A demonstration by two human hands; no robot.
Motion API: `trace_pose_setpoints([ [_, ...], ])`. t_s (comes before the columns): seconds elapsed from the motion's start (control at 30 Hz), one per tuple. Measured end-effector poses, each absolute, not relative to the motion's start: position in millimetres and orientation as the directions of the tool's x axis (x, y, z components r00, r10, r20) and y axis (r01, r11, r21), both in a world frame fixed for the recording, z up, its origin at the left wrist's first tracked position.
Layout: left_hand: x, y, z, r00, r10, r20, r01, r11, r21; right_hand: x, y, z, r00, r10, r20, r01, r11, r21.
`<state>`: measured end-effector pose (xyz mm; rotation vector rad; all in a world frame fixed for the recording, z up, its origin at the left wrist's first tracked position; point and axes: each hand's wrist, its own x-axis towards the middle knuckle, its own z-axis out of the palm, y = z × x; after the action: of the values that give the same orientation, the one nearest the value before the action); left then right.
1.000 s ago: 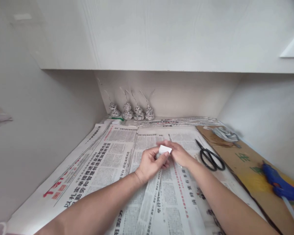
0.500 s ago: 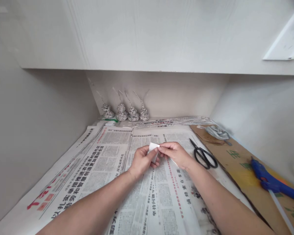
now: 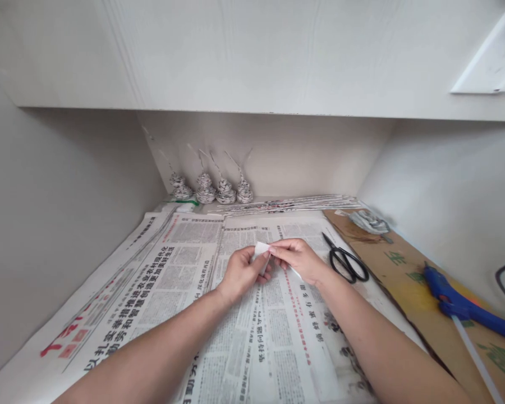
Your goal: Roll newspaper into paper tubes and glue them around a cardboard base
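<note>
A small piece of white paper (image 3: 261,247) is pinched between both my hands above the newspaper (image 3: 244,348). My left hand (image 3: 243,272) holds its left side, thumb in front and fingers curled behind. My right hand (image 3: 297,259) grips the same piece near its upper right corner, its thumb meeting the left thumb. A thin white edge shows below the right palm; whether it belongs to the same piece I cannot tell. The fingers cover most of the paper. Black-handled scissors (image 3: 347,264) lie just right of my right hand.
Several gourd-shaped figures of coiled paper (image 3: 226,193) stand at the back left. Beside them lies a bundle of thin paper rods (image 3: 290,205). On the right, a cardboard sheet (image 3: 408,280) carries a blue glue gun (image 3: 458,306) and a grey crumpled bundle (image 3: 369,221). A cabinet panel (image 3: 252,62) overhangs the back.
The camera view has shifted slightly, so everything sits a little left and higher. Both hands keep their pinch on the white paper, with the fingers moved only slightly.
</note>
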<state>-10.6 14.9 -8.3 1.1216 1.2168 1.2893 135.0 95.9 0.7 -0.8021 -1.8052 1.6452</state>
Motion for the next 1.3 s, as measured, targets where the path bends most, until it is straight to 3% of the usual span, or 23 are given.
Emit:
trace_pose_setpoints([
  [0.57, -6.5, 12.9, -7.6, -0.095, 0.995, 0.006, -0.033, -0.009, 0.999, 126.0, 89.7, -0.6, -0.513, 0.858, -0.028, 0.008, -0.028, -1.000],
  [1.1, -7.5, 14.3, -5.6, -0.087, 0.995, -0.044, -0.077, 0.037, 0.996, 135.0, 92.5, 5.0, -0.665, 0.743, -0.076, 0.037, -0.069, -0.997],
  [1.3, -6.0, 13.0, -5.2, -0.080, 0.997, -0.024, -0.044, 0.020, 0.999, 131.2, 91.5, 4.3, -0.579, 0.812, -0.077, 0.020, -0.080, -0.997],
])
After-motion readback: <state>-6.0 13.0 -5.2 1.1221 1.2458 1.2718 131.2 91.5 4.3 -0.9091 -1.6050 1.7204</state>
